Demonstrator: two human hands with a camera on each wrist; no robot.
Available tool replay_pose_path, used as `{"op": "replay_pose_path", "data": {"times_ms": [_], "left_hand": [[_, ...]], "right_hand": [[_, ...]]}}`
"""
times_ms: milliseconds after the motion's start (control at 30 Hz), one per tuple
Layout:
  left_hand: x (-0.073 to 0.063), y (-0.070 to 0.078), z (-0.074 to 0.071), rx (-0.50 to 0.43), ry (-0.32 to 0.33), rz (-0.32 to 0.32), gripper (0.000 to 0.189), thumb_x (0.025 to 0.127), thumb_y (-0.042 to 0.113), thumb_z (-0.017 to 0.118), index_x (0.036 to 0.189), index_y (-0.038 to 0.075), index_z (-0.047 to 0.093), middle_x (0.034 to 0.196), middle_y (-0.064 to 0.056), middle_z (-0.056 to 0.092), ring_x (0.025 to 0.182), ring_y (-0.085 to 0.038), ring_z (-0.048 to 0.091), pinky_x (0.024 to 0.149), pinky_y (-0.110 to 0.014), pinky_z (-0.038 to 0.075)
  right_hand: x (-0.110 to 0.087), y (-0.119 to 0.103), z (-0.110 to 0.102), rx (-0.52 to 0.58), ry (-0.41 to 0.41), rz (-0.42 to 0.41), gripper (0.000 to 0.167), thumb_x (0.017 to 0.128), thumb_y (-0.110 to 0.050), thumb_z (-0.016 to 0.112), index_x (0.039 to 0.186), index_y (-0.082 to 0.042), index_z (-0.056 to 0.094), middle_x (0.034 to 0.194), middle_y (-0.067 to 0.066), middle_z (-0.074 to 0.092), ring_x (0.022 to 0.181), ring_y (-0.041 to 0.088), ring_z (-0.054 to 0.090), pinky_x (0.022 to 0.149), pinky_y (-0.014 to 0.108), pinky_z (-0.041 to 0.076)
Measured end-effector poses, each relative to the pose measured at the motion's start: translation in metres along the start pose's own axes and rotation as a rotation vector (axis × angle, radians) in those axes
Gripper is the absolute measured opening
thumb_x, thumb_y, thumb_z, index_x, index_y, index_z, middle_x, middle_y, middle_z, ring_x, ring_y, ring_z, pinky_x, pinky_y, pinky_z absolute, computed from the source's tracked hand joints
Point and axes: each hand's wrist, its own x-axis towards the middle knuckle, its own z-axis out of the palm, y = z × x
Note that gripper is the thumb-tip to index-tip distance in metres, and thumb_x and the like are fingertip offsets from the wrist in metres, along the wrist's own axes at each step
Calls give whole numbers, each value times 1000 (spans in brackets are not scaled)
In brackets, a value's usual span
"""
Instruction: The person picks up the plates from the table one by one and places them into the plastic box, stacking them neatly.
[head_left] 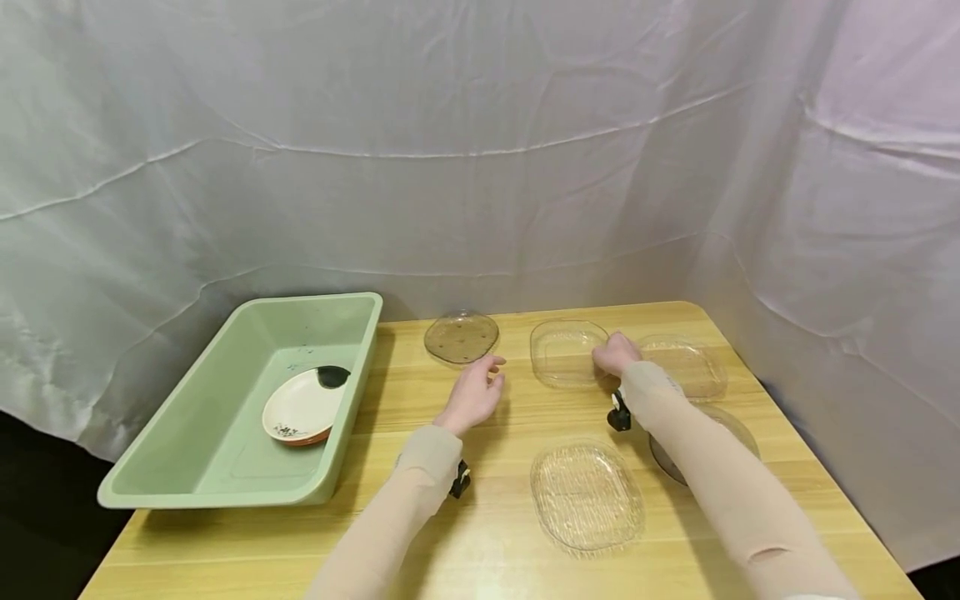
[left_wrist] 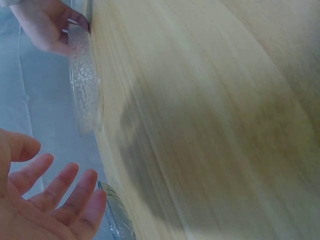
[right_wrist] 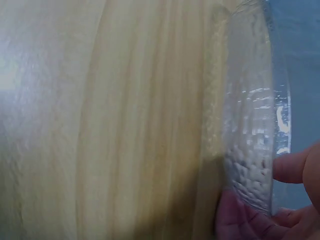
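At the back of the table my right hand point(head_left: 618, 356) pinches the right edge of a clear, roughly square glass plate point(head_left: 567, 354). In the right wrist view my thumb point(right_wrist: 290, 168) lies on the rim of this textured plate point(right_wrist: 247, 110), and the fingers point(right_wrist: 237, 220) curl beneath it. My left hand point(head_left: 474, 396) hovers over the table with loosely spread fingers and holds nothing. Just beyond it lies a round smoky-brown glass plate point(head_left: 461, 337). Under my right forearm a dark round plate point(head_left: 738, 433) is partly hidden.
On the left stands a green plastic tub point(head_left: 251, 400) with a white patterned dish point(head_left: 303, 404) inside. Another clear plate point(head_left: 686, 367) lies at the back right, and a ribbed clear plate point(head_left: 587, 496) near the front. A grey curtain point(head_left: 450, 208) hangs behind the table.
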Motion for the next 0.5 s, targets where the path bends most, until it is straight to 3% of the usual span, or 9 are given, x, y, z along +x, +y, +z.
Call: {"op": "replay_pose_path", "data": {"times_ms": [67, 133, 233, 333, 500], "left_hand": [[0, 0, 0, 2, -1, -2, 37, 105, 16, 47, 139, 4, 56, 133, -20, 62, 115, -34, 65, 98, -48, 55], [1, 1, 0, 0, 2, -1, 37, 105, 15, 48, 138, 4, 56, 132, -21, 62, 114, -35, 65, 98, -48, 55], [1, 2, 0, -4, 3, -2, 37, 104, 14, 48, 138, 3, 56, 132, -21, 62, 114, -35, 66, 98, -49, 55], [2, 2, 0, -13, 2, -2, 37, 104, 14, 48, 139, 2, 56, 132, -21, 62, 113, -35, 66, 98, -50, 54], [2, 1, 2, -10, 2, 6, 37, 104, 14, 49, 138, 2, 56, 131, -22, 63, 112, -35, 67, 97, -50, 55]], "right_hand": [[3, 2, 2, -7, 6, 2, 15, 87, -9, 50, 86, 1, 62, 75, 11, 69, 63, 22, 65, 62, 31, 54], [6, 4, 5, -18, 17, -3, 21, 91, -10, 47, 77, -3, 61, 64, 8, 68, 56, 20, 65, 61, 30, 56], [8, 5, 7, -58, 36, -19, 28, 96, -11, 44, 72, -5, 58, 60, 6, 65, 58, 21, 63, 64, 32, 54], [9, 4, 10, -96, 54, -21, 25, 96, -9, 44, 76, -4, 57, 66, 10, 65, 66, 26, 62, 71, 37, 54], [9, 3, 13, -127, 82, -13, 16, 95, -7, 46, 102, 4, 54, 92, 21, 67, 87, 33, 63, 88, 49, 54]]}}
